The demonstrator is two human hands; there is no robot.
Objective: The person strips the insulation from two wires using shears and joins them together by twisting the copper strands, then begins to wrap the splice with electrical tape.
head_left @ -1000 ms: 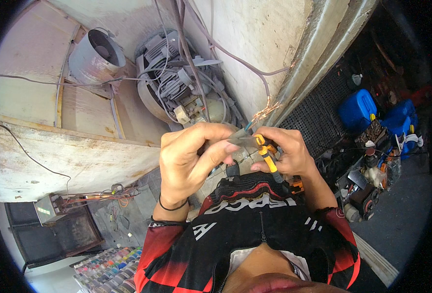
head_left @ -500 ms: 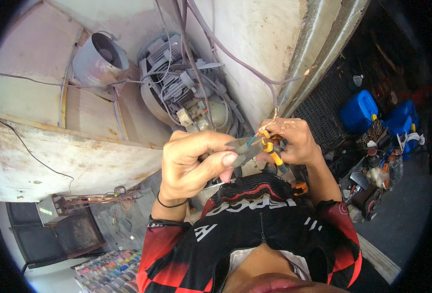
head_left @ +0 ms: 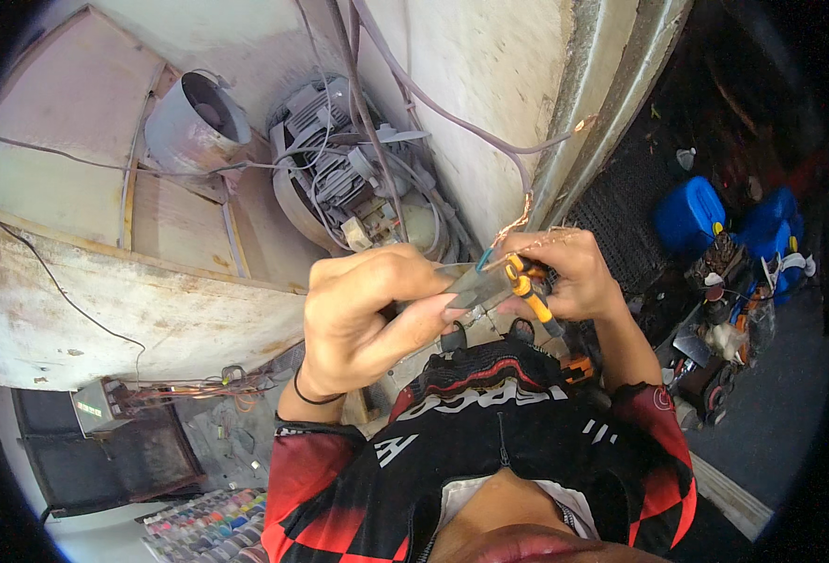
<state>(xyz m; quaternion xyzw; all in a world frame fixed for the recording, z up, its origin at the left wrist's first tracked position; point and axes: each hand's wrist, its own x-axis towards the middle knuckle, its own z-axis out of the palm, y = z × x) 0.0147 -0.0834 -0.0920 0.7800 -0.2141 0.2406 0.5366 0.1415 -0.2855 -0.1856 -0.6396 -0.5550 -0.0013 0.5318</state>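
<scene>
My left hand (head_left: 372,314), in front of my chest, pinches a flat, dark grey cable end (head_left: 475,284) between thumb and fingers. A short blue-green wire (head_left: 485,258) sticks up from it. Close on the right, my right hand (head_left: 569,272) is closed around a yellow-and-black handled hand tool (head_left: 532,298), which looks like pliers; its jaws are mostly hidden. Bare copper strands (head_left: 513,223) run from the hanging grey cable (head_left: 522,169) down to the fingertips of that hand. Whether those fingers also grip the strands is unclear.
Behind my hands stands a dusty grey motor (head_left: 325,122) beside a round metal duct (head_left: 199,117). A second cable end with bare copper (head_left: 583,124) juts out near the wall edge. Blue jugs (head_left: 691,214) and clutter lie at right; a small box with a lit display (head_left: 100,405) sits at left.
My left hand has shifted slightly left and down, and the grey cable end now appears flatter. The copper strands spread more over my right hand, which keeps its hold on the tool.
</scene>
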